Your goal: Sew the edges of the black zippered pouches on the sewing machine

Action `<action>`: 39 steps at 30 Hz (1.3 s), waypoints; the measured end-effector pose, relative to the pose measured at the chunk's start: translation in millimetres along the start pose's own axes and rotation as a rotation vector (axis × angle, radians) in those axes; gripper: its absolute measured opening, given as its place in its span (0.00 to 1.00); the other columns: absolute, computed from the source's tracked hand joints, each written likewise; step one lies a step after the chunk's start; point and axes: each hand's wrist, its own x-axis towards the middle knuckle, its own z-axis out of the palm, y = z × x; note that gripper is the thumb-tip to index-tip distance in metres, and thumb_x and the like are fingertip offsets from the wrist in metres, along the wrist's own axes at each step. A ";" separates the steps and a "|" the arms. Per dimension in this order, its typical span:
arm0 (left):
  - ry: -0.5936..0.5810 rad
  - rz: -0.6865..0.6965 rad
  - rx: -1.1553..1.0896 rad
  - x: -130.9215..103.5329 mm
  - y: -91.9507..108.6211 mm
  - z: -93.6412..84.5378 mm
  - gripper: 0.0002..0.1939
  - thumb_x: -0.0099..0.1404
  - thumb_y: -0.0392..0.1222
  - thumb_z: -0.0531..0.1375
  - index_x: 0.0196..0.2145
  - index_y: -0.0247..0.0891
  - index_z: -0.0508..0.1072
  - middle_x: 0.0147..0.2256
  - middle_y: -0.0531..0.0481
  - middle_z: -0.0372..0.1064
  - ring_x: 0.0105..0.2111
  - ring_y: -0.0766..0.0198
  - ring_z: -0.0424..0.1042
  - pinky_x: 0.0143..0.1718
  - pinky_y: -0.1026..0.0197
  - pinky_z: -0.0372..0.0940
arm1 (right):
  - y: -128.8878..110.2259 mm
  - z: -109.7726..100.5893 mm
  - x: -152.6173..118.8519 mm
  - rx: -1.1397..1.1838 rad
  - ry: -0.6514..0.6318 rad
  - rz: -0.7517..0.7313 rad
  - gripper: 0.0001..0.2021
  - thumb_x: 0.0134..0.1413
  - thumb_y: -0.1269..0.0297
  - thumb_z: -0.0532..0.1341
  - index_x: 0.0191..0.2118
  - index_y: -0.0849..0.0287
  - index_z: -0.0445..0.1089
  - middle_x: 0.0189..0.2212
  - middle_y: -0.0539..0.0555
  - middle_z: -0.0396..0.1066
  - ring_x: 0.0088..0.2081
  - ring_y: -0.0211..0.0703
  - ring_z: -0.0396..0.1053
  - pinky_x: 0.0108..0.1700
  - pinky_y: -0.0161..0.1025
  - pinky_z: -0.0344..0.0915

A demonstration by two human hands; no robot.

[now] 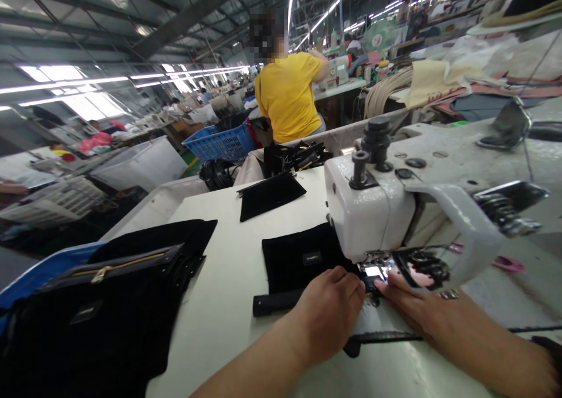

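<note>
A black fabric panel (pixel 292 257) with a small label lies under the head of a white sewing machine (pixel 364 210), partly hidden by it. My left hand (pixel 329 310) is closed at the panel's near edge, fingers bent and pinching the black fabric just left of the lit needle area. Along that edge runs a dark folded strip (pixel 274 303), which passes beneath my left hand. On the other side of the presser foot, my right hand (pixel 417 307) lies low with its fingers stretched toward the needle, partly hidden behind the machine's white guard.
Stacked black pieces with a gold zipper (pixel 103 274) lie at the left. Another black piece (pixel 272 196) rests on the white table (pixel 211 287) farther back. Pink snips (pixel 508 263) lie at the right. Beyond are a blue basket (pixel 222 143) and a person in yellow (pixel 290 96).
</note>
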 end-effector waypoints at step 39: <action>-0.004 -0.030 -0.027 5.1 -8.5 3.0 0.09 0.64 0.32 0.54 0.41 0.34 0.69 0.39 0.46 0.71 0.44 0.62 0.67 0.46 0.61 0.62 | 0.1 0.9 4.4 0.119 -0.050 0.157 0.24 0.58 0.79 0.40 0.29 0.55 0.72 0.27 0.55 0.73 0.28 0.44 0.71 0.30 0.38 0.68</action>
